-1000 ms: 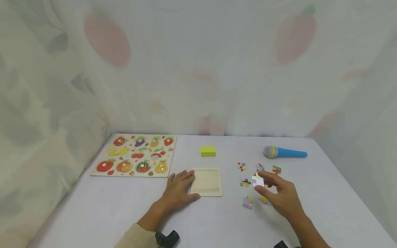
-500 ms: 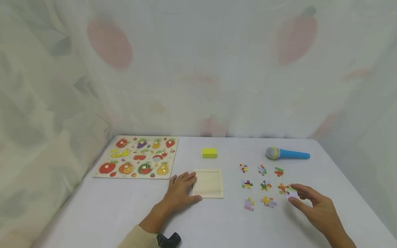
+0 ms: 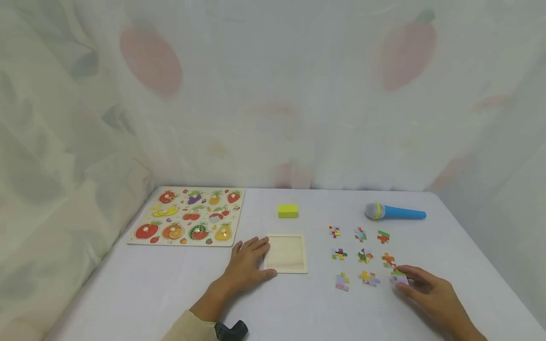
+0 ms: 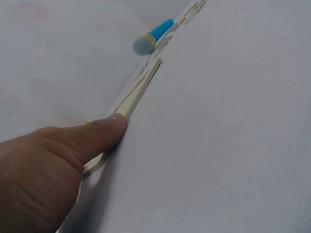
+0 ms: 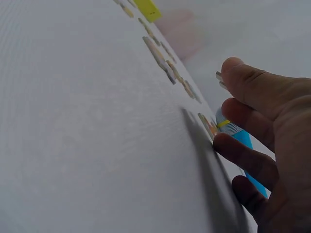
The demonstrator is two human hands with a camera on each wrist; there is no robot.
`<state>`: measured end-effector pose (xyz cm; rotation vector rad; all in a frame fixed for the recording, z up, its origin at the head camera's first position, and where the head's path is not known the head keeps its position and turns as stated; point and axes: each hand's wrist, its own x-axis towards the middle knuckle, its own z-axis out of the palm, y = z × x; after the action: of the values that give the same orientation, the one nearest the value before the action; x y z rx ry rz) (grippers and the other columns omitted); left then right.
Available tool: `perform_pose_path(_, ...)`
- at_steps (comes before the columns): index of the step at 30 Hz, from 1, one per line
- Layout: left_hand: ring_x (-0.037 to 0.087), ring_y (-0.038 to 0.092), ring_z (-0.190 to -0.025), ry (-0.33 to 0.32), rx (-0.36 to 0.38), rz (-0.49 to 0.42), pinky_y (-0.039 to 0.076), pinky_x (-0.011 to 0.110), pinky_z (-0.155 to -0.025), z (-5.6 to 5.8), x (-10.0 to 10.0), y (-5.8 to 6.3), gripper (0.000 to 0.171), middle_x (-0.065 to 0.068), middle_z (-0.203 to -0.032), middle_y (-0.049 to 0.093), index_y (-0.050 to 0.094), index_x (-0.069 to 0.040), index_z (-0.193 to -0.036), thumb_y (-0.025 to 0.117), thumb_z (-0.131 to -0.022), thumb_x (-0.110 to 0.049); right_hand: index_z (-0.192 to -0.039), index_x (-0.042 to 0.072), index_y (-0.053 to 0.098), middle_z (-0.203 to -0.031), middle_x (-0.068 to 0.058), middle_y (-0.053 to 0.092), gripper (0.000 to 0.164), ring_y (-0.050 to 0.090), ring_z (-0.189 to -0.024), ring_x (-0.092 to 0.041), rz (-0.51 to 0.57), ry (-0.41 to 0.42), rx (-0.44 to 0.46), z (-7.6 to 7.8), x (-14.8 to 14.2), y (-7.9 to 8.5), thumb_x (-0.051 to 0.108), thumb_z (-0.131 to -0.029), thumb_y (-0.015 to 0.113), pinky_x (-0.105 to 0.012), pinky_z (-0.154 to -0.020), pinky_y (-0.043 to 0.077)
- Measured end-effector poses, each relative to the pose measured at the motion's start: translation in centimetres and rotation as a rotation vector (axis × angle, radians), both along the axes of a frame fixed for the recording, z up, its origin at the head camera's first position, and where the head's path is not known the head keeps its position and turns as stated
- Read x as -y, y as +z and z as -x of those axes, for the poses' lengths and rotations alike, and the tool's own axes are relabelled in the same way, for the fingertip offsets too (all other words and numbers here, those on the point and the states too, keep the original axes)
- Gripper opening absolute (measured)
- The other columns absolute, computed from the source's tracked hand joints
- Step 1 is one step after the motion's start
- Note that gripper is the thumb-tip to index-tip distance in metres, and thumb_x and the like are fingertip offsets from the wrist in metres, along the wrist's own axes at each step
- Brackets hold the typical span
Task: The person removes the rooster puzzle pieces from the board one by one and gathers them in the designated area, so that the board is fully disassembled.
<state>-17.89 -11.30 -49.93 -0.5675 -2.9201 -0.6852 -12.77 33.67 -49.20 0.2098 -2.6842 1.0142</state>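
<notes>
My left hand [image 3: 247,265] rests at the left edge of a shallow square wooden tray [image 3: 286,254], fingers and thumb extended. In the left wrist view, the thumb [image 4: 104,131] touches the tray's edge [image 4: 141,92]. On the right side of the table, my right hand [image 3: 435,298] pinches a jigsaw piece [image 3: 400,279], lilac with some green, between thumb and fingers. It is low over the table; whether it touches the cloth I cannot tell. Several other jigsaw pieces [image 3: 365,255] lie in rows to its left and behind it.
A fruit peg puzzle board [image 3: 187,215] lies at the back left. Behind the tray stands a yellow-green block [image 3: 287,211]. A blue toy microphone [image 3: 396,211] lies at the back right. Fabric walls [image 3: 273,118] enclose the table's back and sides.
My right hand has carried the jigsaw piece rightward, then lowered it towards the table at the front right of the rows. My left hand has stayed at the tray.
</notes>
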Motion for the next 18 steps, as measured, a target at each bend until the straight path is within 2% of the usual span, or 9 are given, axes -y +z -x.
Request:
perform_pose_path(3,0.030,0.033,-0.136,-0.005,-0.005,0.000,0.013,0.061,-0.107,0.0,0.0,0.1,0.075,0.003,-0.146,0.045,0.057,-0.007,-0.135,0.074,-0.077,-0.051,-0.110,0.022,0.071,-0.109,-0.002,0.069,0.035,0.058,-0.096,-0.001,-0.022,-0.016,0.023,-0.1,0.1,-0.4,0.034,-0.079,0.081,-0.006,-0.078,0.036)
perform_pose_path(7,0.031,0.033,-0.136,-0.004,-0.010,-0.003,0.013,0.062,-0.107,0.0,0.1,0.2,0.074,0.003,-0.146,0.045,0.057,-0.007,-0.135,0.075,-0.077,-0.050,-0.112,0.026,0.070,-0.113,0.000,0.067,0.039,0.057,-0.109,-0.019,-0.074,-0.013,0.083,0.0,0.3,-0.7,0.046,-0.080,0.076,-0.031,-0.089,0.043)
perform_pose_path(10,0.030,0.033,-0.136,-0.004,-0.008,0.001,0.013,0.062,-0.107,0.1,0.1,0.1,0.074,0.003,-0.146,0.045,0.057,-0.007,-0.135,0.074,-0.078,-0.051,-0.110,0.026,0.071,-0.107,0.003,0.066,0.037,0.058,-0.105,-0.028,-0.124,0.009,0.032,0.1,0.3,-1.1,0.045,-0.079,0.078,-0.041,-0.085,0.044)
perform_pose_path(14,0.030,0.033,-0.136,-0.005,-0.003,-0.005,0.013,0.062,-0.107,0.1,0.1,-0.1,0.074,0.003,-0.146,0.045,0.057,-0.007,-0.135,0.074,-0.077,-0.051,-0.105,0.024,0.074,-0.100,0.005,0.063,0.034,0.060,-0.096,-0.026,-0.167,0.023,-0.061,0.2,0.3,-1.2,0.038,-0.075,0.082,-0.041,-0.080,0.045)
perform_pose_path(18,0.030,0.033,-0.136,-0.003,-0.001,-0.006,0.012,0.062,-0.107,0.1,0.1,-0.2,0.075,0.003,-0.146,0.045,0.057,-0.007,-0.135,0.074,-0.077,-0.051,-0.106,0.021,0.073,-0.100,0.000,0.063,0.037,0.060,-0.096,-0.028,-0.164,0.029,-0.042,0.1,0.4,-1.2,0.038,-0.075,0.083,-0.053,-0.080,0.045)
